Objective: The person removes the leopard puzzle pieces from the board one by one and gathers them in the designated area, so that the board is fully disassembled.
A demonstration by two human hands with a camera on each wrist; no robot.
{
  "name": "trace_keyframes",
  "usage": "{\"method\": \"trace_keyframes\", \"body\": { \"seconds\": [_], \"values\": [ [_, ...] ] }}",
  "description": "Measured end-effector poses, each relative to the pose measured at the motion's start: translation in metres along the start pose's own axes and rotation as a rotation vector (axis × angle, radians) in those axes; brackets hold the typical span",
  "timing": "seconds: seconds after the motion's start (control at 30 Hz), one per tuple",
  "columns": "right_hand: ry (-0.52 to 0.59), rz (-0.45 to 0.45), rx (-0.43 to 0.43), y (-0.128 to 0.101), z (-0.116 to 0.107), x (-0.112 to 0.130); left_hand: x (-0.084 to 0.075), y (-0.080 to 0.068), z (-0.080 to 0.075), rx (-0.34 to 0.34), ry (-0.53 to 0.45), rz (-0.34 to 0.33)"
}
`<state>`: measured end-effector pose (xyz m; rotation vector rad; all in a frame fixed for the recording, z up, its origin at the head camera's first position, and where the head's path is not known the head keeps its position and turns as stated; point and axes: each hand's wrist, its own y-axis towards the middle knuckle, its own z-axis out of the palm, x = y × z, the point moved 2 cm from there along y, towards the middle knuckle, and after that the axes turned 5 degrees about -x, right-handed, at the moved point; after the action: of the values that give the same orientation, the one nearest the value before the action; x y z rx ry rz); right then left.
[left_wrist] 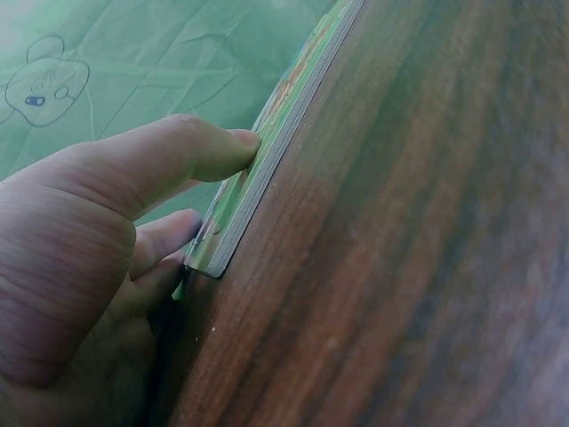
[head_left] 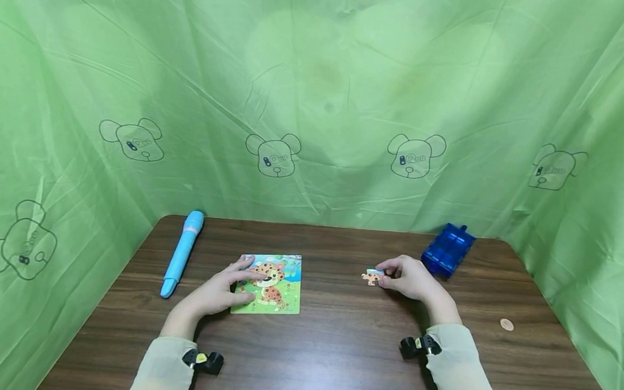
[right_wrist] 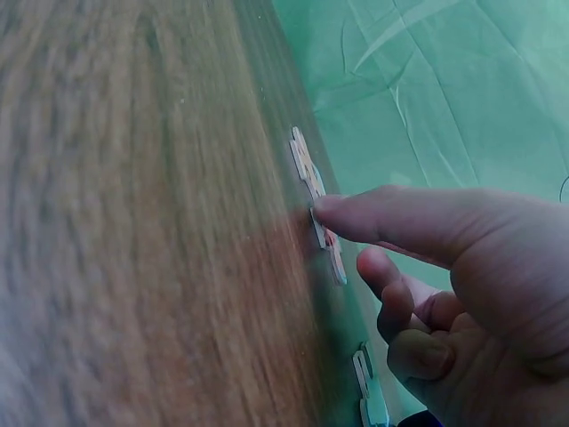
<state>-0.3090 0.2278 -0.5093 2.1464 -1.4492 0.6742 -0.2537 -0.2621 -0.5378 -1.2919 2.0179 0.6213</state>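
Observation:
A green puzzle board [head_left: 275, 289] printed with a spotted leopard lies flat on the dark wooden table [head_left: 334, 341]. My left hand [head_left: 227, 287] rests on its left part, fingers spread over the picture. In the left wrist view the thumb [left_wrist: 191, 151] presses against the edge of the board [left_wrist: 267, 147]. My right hand [head_left: 403, 276] is at a small orange and white puzzle piece [head_left: 371, 277] lying right of the board. In the right wrist view the thumb tip [right_wrist: 333, 209] touches the piece [right_wrist: 307, 169], and the other fingers [right_wrist: 391, 302] curl beside it.
A light blue pen-shaped device [head_left: 182, 252] lies left of the board. At the back right stands a blue plastic box [head_left: 447, 249], and a small coin-like disc [head_left: 506, 324] lies near the right edge. Green cloth [head_left: 319, 99] walls in the table on three sides.

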Motion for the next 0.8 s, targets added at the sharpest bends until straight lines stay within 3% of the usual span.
{"method": "trace_keyframes", "body": {
  "seconds": [0.23, 0.4, 0.63, 0.8],
  "values": [
    [0.030, 0.040, -0.084, -0.001, -0.009, 0.006, 0.000, 0.000, 0.000, -0.004, -0.007, -0.012],
    [0.050, -0.017, -0.156, 0.003, -0.005, 0.034, -0.001, 0.001, 0.000, -0.044, 0.000, -0.044],
    [0.063, -0.169, -0.122, 0.012, 0.028, 0.102, -0.006, 0.001, 0.001, -0.069, 0.014, -0.125],
    [0.071, -0.170, -0.052, 0.031, 0.067, 0.143, -0.007, 0.001, 0.001, -0.085, 0.044, -0.151]
  ]
}}
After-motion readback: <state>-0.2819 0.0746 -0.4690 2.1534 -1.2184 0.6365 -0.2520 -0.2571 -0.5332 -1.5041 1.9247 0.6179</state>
